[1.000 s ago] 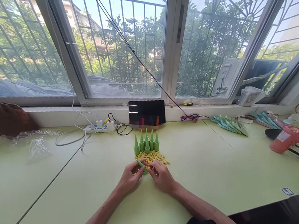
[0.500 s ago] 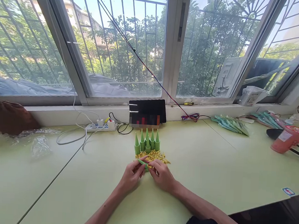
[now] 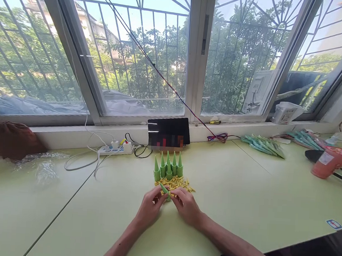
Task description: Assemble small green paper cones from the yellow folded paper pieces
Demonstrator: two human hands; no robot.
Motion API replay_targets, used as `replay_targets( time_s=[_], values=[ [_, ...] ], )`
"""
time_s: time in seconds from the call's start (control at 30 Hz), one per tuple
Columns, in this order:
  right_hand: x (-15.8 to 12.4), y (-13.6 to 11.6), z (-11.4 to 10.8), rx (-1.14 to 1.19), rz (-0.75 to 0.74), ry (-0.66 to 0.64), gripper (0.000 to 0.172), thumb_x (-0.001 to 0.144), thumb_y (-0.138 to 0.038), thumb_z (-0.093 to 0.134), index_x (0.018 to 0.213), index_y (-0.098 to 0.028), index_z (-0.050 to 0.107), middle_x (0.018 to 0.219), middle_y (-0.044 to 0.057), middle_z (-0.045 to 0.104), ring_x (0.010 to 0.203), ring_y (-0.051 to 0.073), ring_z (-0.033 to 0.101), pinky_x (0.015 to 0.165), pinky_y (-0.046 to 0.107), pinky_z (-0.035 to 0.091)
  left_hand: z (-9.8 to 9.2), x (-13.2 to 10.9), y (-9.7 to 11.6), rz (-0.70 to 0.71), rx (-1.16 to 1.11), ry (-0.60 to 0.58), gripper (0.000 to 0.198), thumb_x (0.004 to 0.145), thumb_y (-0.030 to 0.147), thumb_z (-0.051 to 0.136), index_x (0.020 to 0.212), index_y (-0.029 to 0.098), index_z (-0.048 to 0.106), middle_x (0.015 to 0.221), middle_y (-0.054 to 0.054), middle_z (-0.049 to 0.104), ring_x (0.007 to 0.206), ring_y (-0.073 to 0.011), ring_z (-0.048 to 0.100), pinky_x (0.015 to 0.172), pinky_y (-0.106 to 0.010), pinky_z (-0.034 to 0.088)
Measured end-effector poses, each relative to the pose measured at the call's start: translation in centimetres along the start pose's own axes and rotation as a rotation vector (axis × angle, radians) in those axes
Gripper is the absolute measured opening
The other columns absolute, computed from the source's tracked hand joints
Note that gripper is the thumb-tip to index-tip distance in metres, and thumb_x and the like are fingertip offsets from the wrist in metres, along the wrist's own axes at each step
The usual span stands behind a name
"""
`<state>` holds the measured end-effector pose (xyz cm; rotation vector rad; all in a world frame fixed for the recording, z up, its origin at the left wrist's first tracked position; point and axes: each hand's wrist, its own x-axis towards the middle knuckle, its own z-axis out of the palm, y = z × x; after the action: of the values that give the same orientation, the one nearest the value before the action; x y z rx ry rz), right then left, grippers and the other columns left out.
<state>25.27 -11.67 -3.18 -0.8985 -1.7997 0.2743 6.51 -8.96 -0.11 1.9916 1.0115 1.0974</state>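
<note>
Fingers of the left hand (image 3: 150,208) are curled in close, thumb and forefinger pinched on a small green cone (image 3: 164,188) that lies tilted, its tip pointing up and to the left. That hand comes in from the lower left, the bare forearm running diagonally up from the near edge of the worktop (image 3: 242,194), wrist low and knuckles facing up. Just beside it, touching or nearly so, the right hand (image 3: 187,207) is likewise closed to a pinch, its fingertips meeting the same cone's wider end; whether it also grips one of the tiny yellow pieces cannot be told at this size. The right forearm slants in from the lower right corner, a dark sleeve showing at the bottom edge. The two hands sit together at the middle of the worktop, toward its near side. Directly beyond the fingertips lies a scatter of yellow pieces (image 3: 176,183), and just behind that stand upright green cones (image 3: 168,167) in a tight cluster. Farther back, against the far edge under the window, a dark tablet (image 3: 168,132) leans, and well off to the right stands a pink drink cup (image 3: 329,163).
</note>
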Motion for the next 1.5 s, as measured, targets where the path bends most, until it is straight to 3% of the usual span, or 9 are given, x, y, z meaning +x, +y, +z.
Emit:
replay_targets(
  time_s=[0.13, 0.27, 0.43, 0.6, 0.83, 1.13, 1.5],
  values=[
    [0.0, -0.1, 0.1, -0.005, 0.042, 0.0, 0.018, 0.104, -0.029, 0.052, 0.115, -0.021, 0.064, 0.096, 0.008, 0.071, 0.073, 0.019, 0.066, 0.067, 0.029, 0.054, -0.2, -0.1, -0.1, 0.037, 0.069, 0.032, 0.027, 0.096, 0.039, 0.057, 0.097, 0.017, 0.073, 0.08, -0.004, 0.068, 0.063, -0.0144, 0.058, 0.058, -0.024, 0.049],
    [0.2, -0.2, 0.2, 0.014, 0.097, 0.024, 0.02, 0.102, -0.026, 0.052, 0.118, -0.02, 0.061, 0.091, 0.006, 0.07, 0.061, 0.016, 0.061, 0.059, 0.027, 0.051, -1.1, 0.2, -0.1, 0.064, 0.133, 0.151, 0.027, 0.094, 0.041, 0.058, 0.09, 0.018, 0.071, 0.07, 0.0, 0.06, 0.058, -0.0135, 0.052, 0.055, -0.023, 0.046],
    [0.2, -0.1, 0.3, -0.006, 0.099, 0.02, 0.017, 0.101, -0.023, 0.05, 0.112, -0.02, 0.062, 0.091, 0.006, 0.069, 0.062, 0.016, 0.061, 0.06, 0.028, 0.051, -2.6, 0.7, -0.5, 0.068, 0.237, 0.323, 0.025, 0.092, 0.043, 0.059, 0.084, 0.02, 0.065, 0.065, 0.003, 0.051, 0.055, -0.0127, 0.048, 0.053, -0.023, 0.044],
    [0.2, 0.0, 0.3, -0.011, 0.073, 0.008, 0.015, 0.101, -0.021, 0.049, 0.106, -0.021, 0.063, 0.092, 0.007, 0.07, 0.071, 0.018, 0.064, 0.064, 0.028, 0.052, -3.3, 1.0, -1.0, 0.004, 0.338, 0.462, 0.028, 0.089, 0.046, 0.06, 0.079, 0.021, 0.061, 0.066, 0.002, 0.058, 0.052, -0.0134, 0.05, 0.054, -0.025, 0.044],
    [0.3, 0.0, 0.4, -0.018, 0.057, -0.017, 0.016, 0.102, -0.02, 0.048, 0.099, -0.021, 0.064, 0.088, 0.007, 0.069, 0.075, 0.019, 0.064, 0.067, 0.029, 0.051, -3.7, 1.2, -1.6, -0.11, 0.387, 0.518, 0.028, 0.085, 0.048, 0.06, 0.081, 0.021, 0.064, 0.07, -0.002, 0.068, 0.052, -0.0172, 0.056, 0.057, -0.03, 0.047],
    [0.2, 0.1, 0.5, -0.009, 0.068, -0.025, 0.018, 0.103, -0.023, 0.048, 0.099, -0.021, 0.065, 0.087, 0.006, 0.069, 0.072, 0.018, 0.063, 0.064, 0.027, 0.05, -5.0, 1.7, -2.5, -0.158, 0.4, 0.619, 0.027, 0.083, 0.043, 0.054, 0.084, 0.019, 0.068, 0.087, -0.006, 0.068, 0.058, -0.0183, 0.06, 0.064, -0.033, 0.052],
    [0.3, 0.1, 0.4, -0.001, 0.06, -0.036, 0.017, 0.102, -0.021, 0.048, 0.097, -0.021, 0.064, 0.086, 0.005, 0.07, 0.074, 0.019, 0.064, 0.066, 0.028, 0.049, -5.8, 2.0, -4.2, -0.276, 0.352, 0.576, 0.039, 0.083, 0.05, 0.052, 0.094, 0.016, 0.07, 0.093, -0.011, 0.071, 0.063, -0.0225, 0.064, 0.071, -0.039, 0.054]
  ],
)
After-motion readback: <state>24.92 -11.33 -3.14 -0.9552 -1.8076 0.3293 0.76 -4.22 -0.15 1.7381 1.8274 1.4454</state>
